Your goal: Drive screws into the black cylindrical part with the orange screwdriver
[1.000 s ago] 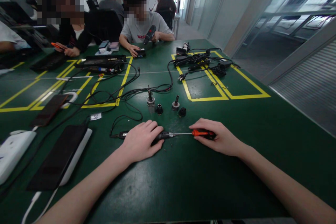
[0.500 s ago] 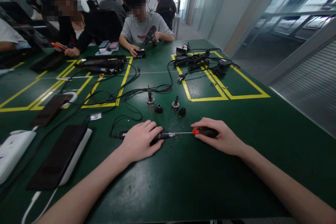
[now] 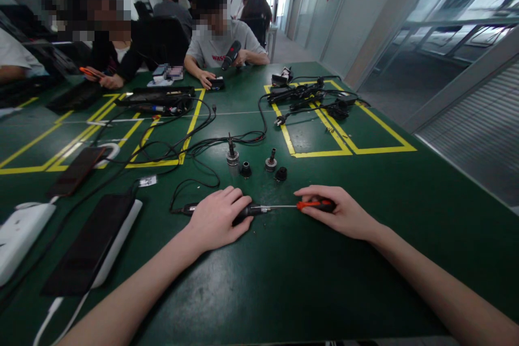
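Observation:
My left hand (image 3: pixel 221 215) is wrapped round a slim black corded hand tool (image 3: pixel 256 210) lying across the green table; its exact kind is unclear, and the palm and fingers cover much of its body. With fingers and thumb closed, my right hand (image 3: pixel 338 208) holds a screwdriver (image 3: pixel 300 206) by its red-and-black handle. The shaft lies level and points left, its tip at the metal end of the corded tool. Behind the hands stand two metal pieces with dark posts, a taller one (image 3: pixel 232 157) and a shorter one (image 3: pixel 271 161), beside two black caps (image 3: pixel 245 170).
A dark phone (image 3: pixel 89 246) on a white block and a white power strip (image 3: pixel 24 235) lie at left. Cables (image 3: pixel 227 139) cross the table toward a heap of black corded gear (image 3: pixel 308 93) inside yellow tape. Across the table, a person holds a power drill (image 3: pixel 231 55).
The screwdriver handle has turned in my right hand, so more of its red side shows. My left hand and the corded tool stay in place.

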{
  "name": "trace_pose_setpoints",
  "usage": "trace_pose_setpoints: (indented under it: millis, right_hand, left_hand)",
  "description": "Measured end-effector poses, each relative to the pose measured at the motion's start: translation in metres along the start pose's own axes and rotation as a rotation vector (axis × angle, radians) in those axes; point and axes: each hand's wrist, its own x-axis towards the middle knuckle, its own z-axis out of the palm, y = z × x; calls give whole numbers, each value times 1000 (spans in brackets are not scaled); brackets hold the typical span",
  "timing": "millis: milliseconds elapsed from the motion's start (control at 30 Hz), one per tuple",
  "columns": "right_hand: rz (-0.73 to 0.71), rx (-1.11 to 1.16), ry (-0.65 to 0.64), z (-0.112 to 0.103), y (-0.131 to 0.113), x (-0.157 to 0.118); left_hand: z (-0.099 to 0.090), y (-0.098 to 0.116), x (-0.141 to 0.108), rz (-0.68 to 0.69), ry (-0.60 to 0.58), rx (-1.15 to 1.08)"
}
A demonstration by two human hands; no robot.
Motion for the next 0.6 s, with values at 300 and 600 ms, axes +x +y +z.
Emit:
trace_pose_setpoints:
  millis: [300,600]
  right_hand:
    - [2,-28,-35,-1,0,1]
    - [-9,-21,-32,1,1,0]
  left_hand:
    - [1,0,0,3,12,5]
    - [0,0,-1,-2,17,-4]
